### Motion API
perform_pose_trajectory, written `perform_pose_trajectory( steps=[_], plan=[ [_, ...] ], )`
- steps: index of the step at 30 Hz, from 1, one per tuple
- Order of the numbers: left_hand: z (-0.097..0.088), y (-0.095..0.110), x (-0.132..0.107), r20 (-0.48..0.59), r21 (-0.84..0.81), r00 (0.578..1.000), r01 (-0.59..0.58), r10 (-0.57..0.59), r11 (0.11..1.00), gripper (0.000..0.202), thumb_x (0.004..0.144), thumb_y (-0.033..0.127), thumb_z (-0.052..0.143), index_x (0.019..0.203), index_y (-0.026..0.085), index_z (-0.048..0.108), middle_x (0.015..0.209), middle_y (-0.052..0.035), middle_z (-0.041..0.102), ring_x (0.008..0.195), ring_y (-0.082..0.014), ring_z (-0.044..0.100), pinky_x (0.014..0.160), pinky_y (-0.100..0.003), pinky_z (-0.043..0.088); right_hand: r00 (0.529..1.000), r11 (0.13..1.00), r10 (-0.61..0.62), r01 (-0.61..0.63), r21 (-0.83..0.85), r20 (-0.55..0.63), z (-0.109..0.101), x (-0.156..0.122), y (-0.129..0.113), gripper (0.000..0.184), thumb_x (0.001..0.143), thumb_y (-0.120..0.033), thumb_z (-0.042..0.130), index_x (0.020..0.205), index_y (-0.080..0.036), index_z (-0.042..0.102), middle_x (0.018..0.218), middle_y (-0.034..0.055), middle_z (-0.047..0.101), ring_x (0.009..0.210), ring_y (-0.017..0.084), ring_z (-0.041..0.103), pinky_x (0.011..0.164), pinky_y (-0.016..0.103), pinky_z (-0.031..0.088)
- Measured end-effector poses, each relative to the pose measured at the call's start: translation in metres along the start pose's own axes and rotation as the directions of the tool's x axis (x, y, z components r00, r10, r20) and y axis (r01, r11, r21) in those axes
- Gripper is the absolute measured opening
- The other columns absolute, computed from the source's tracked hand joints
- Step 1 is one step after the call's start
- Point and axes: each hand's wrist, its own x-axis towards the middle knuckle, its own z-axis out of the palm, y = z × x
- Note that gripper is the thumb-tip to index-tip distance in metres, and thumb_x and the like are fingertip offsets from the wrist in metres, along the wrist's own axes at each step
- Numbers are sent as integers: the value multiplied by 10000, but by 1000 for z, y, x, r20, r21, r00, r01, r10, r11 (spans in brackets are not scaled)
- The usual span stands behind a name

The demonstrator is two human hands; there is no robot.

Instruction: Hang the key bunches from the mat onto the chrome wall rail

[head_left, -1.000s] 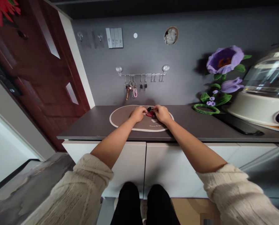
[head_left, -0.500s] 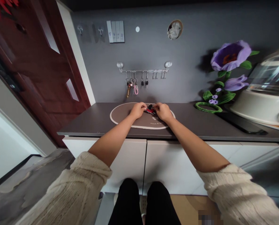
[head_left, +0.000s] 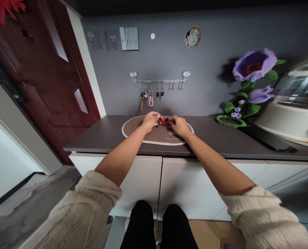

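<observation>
Over the brown oval mat (head_left: 132, 128), both hands work on a small bunch of keys with a red cord (head_left: 164, 121). My left hand (head_left: 150, 122) is closed in a pinch on its ring side, with a dark key dangling below the fingers. On the other side, my right hand (head_left: 180, 126) has thumb and forefinger closed at the black part of the bunch. The fingers partly hide what each one grips.
On the wall behind, a hook rail (head_left: 159, 81) carries several keys (head_left: 149, 98). To the right on the dark counter (head_left: 208, 141) are a purple fabric flower (head_left: 257, 65), a black phone (head_left: 270, 140) and a white appliance (head_left: 286, 116). A dark red door (head_left: 45, 86) stands left.
My left hand has drawn slightly left and up with the ring side, and the red cord now stretches between the hands. The right hand stays nearly in place.
</observation>
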Motion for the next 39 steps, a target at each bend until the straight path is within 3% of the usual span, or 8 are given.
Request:
perform_pose_trajectory(
  steps=[10,16,22,30,39],
  plan=[
    [-2,2,2,87,-264,996,53,-31,963,61,787,123,490,812,137,436,750,-58,634,743,-129,622,820,-398,443,997,992,-66,61,109,36,-1,-3,-7,162,731,-165,525,851,-197,629,866,29,653,784,140,567,748,234,393],
    [-3,5,2,130,-339,992,45,-1,940,112,765,154,535,834,140,447,897,-100,637,867,-168,613,858,-409,425,998,988,-59,57,141,10,-1,-4,-7,159,752,-223,520,863,-197,630,866,35,647,788,142,558,747,241,388],
    [-2,9,-1,159,-374,987,29,33,927,46,798,108,464,823,143,448,860,-81,645,896,-170,606,865,-403,429,995,981,-96,97,169,-15,-1,-3,-8,181,768,-262,500,876,-198,631,904,44,638,818,145,549,771,251,380],
    [-2,12,-3,139,-377,990,18,37,926,74,803,94,448,854,147,445,871,-83,644,890,-163,606,876,-409,419,997,958,-39,55,281,-60,-4,-3,-10,151,741,-285,512,809,-192,610,819,14,628,746,123,536,720,239,394],
    [-3,6,1,102,-390,995,34,7,920,97,762,105,518,821,140,450,789,-69,638,796,-154,619,834,-404,440,984,820,82,25,571,-161,-3,1,-5,197,717,-348,517,778,-172,583,758,7,616,668,111,532,666,232,407]
  ],
)
